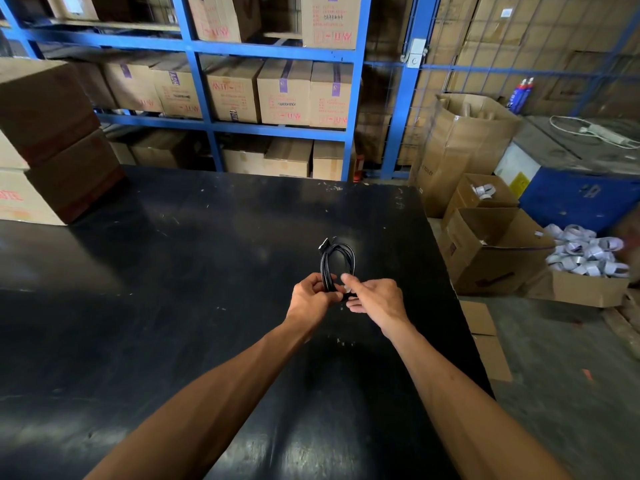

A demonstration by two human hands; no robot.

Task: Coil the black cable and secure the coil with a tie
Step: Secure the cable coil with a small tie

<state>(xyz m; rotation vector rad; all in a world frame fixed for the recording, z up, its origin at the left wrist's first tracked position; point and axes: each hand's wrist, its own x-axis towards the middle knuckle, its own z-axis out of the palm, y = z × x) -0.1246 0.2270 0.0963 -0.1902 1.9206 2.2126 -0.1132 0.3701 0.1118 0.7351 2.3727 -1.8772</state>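
The black cable (336,261) is wound into a narrow oval coil that stands up above the black table (173,271), with a plug end poking out at its top left. My left hand (311,296) is closed around the coil's lower end. My right hand (375,295) sits just to the right, its thumb and fingers pinching a small pale tie (347,288) at the bottom of the coil, index finger raised. The lowest part of the coil is hidden between the two hands.
Stacked cardboard boxes (52,140) stand on the table's far left. Blue shelving (277,95) full of cartons lines the back. On the floor to the right are open boxes (491,251), one heaped with white bundles (585,254), and a blue machine (575,188).
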